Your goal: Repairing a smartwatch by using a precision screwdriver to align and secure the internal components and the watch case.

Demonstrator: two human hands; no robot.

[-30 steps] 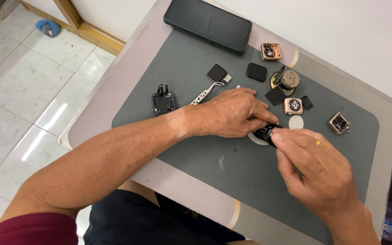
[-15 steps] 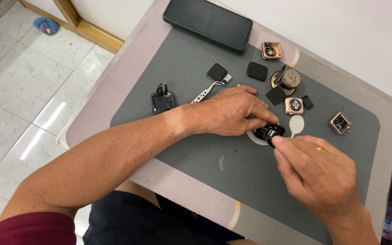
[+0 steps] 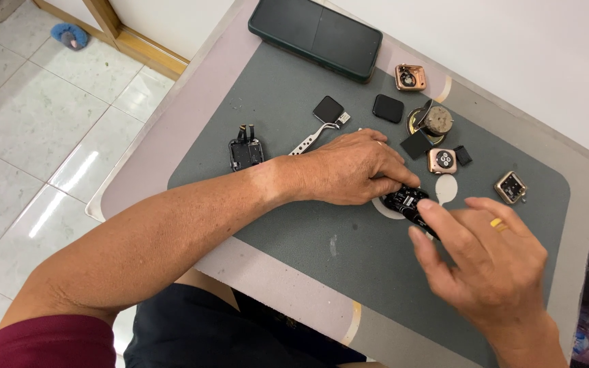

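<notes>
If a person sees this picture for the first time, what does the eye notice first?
Two bare hands meet at the middle of the grey mat: the left hand and the right hand both pinch a small black watch module. Behind them lie rose-gold watch cases and, at the far edge, a dark phone.

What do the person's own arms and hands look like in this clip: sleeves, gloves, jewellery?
Both hands are bare, with no gloves. The left hand comes off a forearm bare up to a dark red short sleeve at the frame's lower left. The right hand wears a yellow ring on one finger; only its bare wrist shows, with no sleeve or watch in view.
</notes>
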